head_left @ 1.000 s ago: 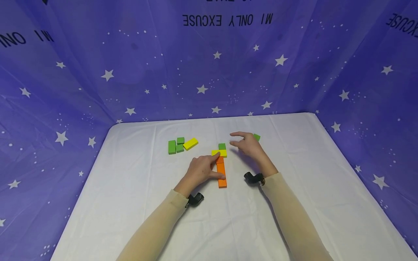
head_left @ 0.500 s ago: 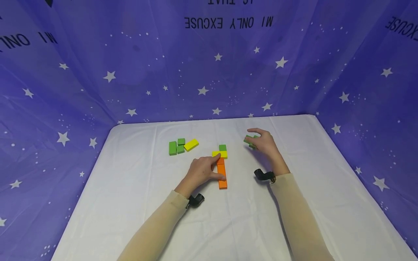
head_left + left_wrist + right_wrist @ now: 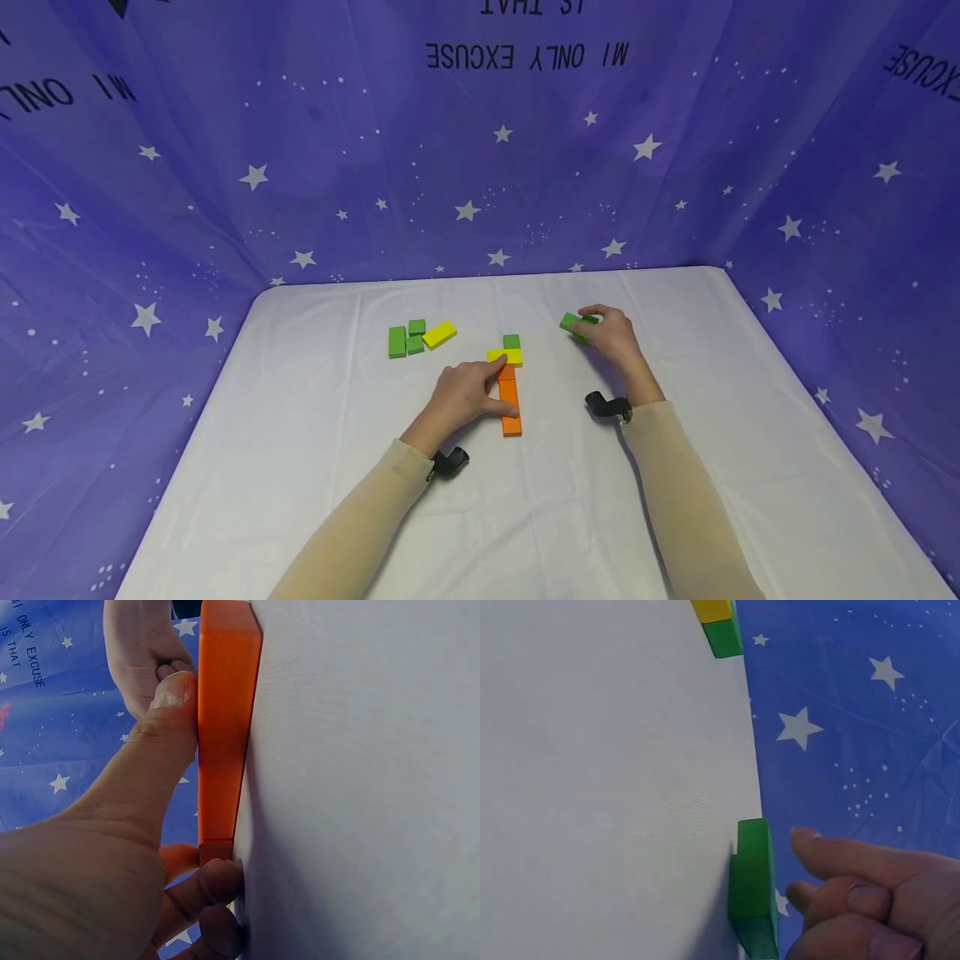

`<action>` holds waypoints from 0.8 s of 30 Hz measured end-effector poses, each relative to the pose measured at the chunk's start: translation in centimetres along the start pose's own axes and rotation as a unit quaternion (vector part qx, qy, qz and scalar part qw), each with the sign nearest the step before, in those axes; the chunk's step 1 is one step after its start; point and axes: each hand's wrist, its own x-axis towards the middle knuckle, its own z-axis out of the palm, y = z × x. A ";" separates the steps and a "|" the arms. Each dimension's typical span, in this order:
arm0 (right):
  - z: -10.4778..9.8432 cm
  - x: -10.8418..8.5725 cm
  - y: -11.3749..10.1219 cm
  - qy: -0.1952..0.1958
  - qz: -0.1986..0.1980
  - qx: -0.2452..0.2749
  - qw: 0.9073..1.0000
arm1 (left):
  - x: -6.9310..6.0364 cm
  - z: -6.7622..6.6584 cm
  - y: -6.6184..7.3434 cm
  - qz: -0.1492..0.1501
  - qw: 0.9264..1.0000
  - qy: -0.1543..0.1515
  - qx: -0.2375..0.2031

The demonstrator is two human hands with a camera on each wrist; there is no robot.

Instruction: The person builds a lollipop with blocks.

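Observation:
In the head view my left hand lies against a row of orange blocks, thumb on the long one and index fingertip at a yellow block. The left wrist view shows that thumb pressing the long orange block, other fingertips beside a small orange piece. A green block stands beyond the yellow one. My right hand hovers with bent fingers over green blocks at the right; in the right wrist view a gap separates its fingertips from the green blocks.
Several green blocks and a tilted yellow block lie at the left on the white tablecloth. A purple curtain with stars stands behind the table. Each wrist carries a black camera.
My right hand has moved rightward from near the yellow block to the green blocks, and its thumb and index finger have come closer together. The left hand has stayed in place.

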 end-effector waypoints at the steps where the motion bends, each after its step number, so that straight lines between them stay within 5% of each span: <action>1: 0.1 0.0 0.0 0.002 0.000 -0.013 1.000 | 0.0 0.0 0.0 0.001 1.000 0.001 0.000; 7: 0.8 -0.2 -0.3 0.037 -0.012 -0.079 0.996 | 0.0 0.1 -0.1 0.003 1.000 0.003 0.004; 24: 1.7 -0.5 -1.0 0.054 -0.016 -0.106 0.993 | -0.1 -0.1 0.1 0.003 1.000 0.004 -0.004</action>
